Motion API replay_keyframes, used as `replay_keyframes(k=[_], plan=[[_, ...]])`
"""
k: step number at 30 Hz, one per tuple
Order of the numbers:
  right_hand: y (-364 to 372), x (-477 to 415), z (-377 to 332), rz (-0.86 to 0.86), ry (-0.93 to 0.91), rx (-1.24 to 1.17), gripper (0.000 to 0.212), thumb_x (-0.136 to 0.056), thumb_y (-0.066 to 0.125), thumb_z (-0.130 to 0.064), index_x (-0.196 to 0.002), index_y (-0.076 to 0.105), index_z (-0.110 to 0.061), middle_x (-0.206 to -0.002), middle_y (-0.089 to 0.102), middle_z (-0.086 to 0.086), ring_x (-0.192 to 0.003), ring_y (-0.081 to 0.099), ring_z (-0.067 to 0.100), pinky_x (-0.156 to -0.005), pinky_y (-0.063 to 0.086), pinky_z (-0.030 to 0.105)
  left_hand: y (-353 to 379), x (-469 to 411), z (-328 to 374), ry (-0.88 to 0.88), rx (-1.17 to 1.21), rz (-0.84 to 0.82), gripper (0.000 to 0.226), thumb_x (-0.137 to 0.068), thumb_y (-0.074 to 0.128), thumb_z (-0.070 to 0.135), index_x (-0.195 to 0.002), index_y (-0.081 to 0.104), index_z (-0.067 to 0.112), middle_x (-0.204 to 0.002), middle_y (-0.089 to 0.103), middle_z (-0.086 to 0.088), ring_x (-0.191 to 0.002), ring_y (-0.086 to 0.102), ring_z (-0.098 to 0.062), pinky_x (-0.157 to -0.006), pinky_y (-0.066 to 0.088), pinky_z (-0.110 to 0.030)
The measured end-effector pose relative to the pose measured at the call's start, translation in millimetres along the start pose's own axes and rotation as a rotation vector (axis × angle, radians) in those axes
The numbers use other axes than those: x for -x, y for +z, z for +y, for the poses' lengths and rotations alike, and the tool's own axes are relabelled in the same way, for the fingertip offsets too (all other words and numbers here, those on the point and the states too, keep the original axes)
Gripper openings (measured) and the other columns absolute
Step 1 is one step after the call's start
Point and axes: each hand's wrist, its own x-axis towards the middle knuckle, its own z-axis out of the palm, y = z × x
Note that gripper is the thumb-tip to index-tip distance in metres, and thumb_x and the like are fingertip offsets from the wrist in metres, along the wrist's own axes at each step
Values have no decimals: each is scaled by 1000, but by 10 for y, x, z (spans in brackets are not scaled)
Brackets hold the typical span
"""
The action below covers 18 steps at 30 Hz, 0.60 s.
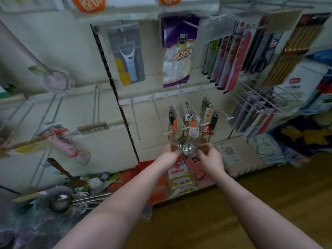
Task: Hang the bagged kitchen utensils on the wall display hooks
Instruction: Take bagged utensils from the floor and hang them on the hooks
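fingers (174,147) pinching clear bag (195,139), ladle (187,149) inside

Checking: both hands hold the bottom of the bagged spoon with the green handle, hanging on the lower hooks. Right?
Not quite: the handle is orange, not green. The head view shows the left hand and right hand holding the bottom of the bagged spoon, which hangs on the lower hooks.

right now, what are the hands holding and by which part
The left hand and right hand pinch the bagged spoon at its lower end, one on each side of the bowl.
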Motion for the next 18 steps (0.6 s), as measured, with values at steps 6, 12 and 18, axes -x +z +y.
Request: replay_keyframes(k=[6, 12, 18], plan=[[121, -237, 116, -4, 53, 32, 17, -93, 56, -27, -109, 52, -22, -95, 56, -8, -88, 56, 13, -74, 49, 31, 7, -286, -188, 25, 41, -27, 16, -93, 56, 17, -84, 44, 24, -83, 54, -1, -84, 55, -24, -71, 44, -32], [141, -676, 213, -30, 36, 8, 22, -90, 59, -30, -108, 47, -26, -105, 59, -4, -97, 58, 18, -79, 47, 33, 64, -556, -312, -44, 139, -30, 30, -89, 65, 32, -104, 43, 20, -105, 57, -3, -90, 59, -15, -73, 47, -28], [243, -1355, 535, -109, -49, -56, 42, -83, 59, -51, -114, 54, -22, -107, 65, -6, -98, 64, 11, -81, 58, 41, 282, -876, -131, -60, 109, 121, 19, -88, 66, 21, -85, 48, 25, -80, 57, 8, -75, 55, -7, -59, 40, -13]])
